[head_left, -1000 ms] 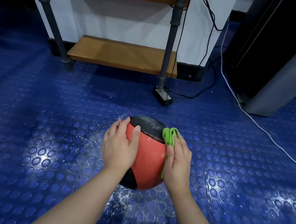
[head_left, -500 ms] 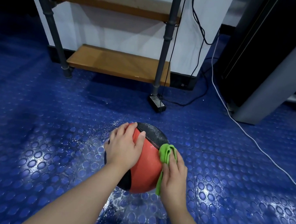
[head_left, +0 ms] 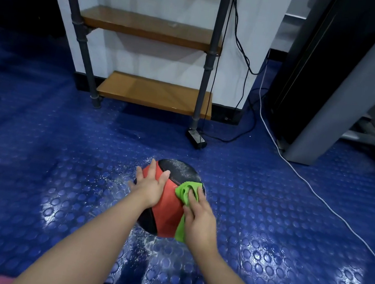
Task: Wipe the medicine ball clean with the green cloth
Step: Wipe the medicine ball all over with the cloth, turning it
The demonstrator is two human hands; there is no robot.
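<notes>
A red and black medicine ball [head_left: 168,209] sits on the wet blue studded floor in front of me. My left hand [head_left: 150,186] lies flat on its upper left side, fingers spread and straight. My right hand [head_left: 199,221] presses the green cloth [head_left: 185,192] against the ball's right side, fingers laid over the cloth. Part of the cloth hangs down below my palm along the ball. The ball's black top panel looks speckled with droplets.
A pipe-frame rack with wooden shelves [head_left: 154,93] stands against the white wall ahead. A black power brick [head_left: 196,139] and black cables lie near its right leg. A white cable [head_left: 320,193] crosses the floor to the right. A dark machine [head_left: 330,90] stands at the right.
The camera has tilted up, showing more of the rack. My right hand has slid the cloth up and inward over the ball's top right. My left hand stays on the left side.
</notes>
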